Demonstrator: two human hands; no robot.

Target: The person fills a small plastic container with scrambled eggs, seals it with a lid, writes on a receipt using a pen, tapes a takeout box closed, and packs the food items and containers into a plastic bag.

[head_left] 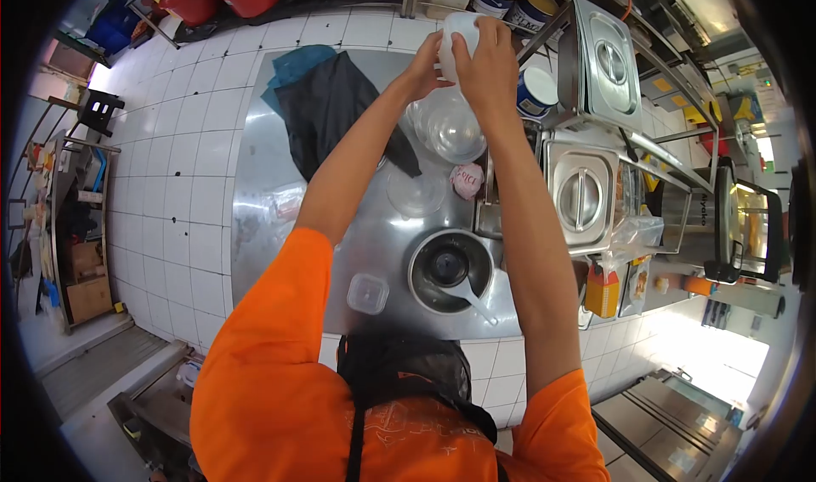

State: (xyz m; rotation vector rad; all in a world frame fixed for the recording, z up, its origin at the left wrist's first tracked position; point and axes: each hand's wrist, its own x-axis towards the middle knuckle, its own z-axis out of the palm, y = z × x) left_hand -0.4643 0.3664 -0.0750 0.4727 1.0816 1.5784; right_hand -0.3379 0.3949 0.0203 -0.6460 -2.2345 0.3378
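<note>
Both hands raised over the far end of the steel table (327, 201): the fingers of the left hand (423, 67) and right hand (490, 57) are partly curled, gripping a translucent white plastic container (459, 43) from opposite sides. Clear round plastic containers (456, 131) lie just nearer the wearer; nearer still, a steel bowl (414, 269) holds a white-handled utensil (478, 302).
</note>
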